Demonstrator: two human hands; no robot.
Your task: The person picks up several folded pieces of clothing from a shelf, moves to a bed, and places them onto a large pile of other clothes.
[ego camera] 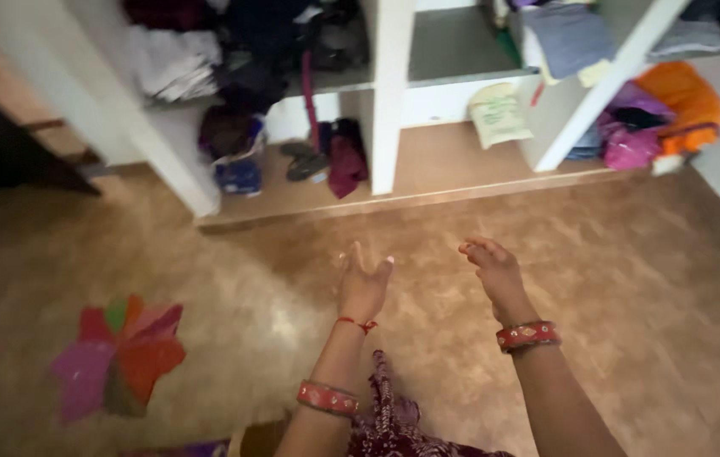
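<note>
A: 2 hands out over the mottled brown stone floor (614, 279). The left hand (363, 286) is palm up, fingers spread loose, nothing in it; a thin red thread sits at the wrist, a red patterned bangle (327, 398) lower down the forearm.

B: And the right hand (495, 272) has its fingers curled downward, half open, empty too. A matching red bangle (528, 335) rings that wrist.

A: Nearest to them? Only bare floor. The white open shelving unit (394, 93) stands well beyond the fingertips.

B: Its contents are hard to read. Dark bundled clothes (250, 76) on the left side are blurred into 1 mass, and the top of the shelves is cut off.

A: A pale cloth bag (497, 114) leans in the middle bay, an orange and pink bundle of fabric (664, 114) on the right.

B: On the floor at left, a multicoloured star-shaped folded piece (118, 355), soft-edged; I cannot tell its material.

A: A maroon patterned garment (394, 427) at the bottom edge is cut off by the frame.
</note>
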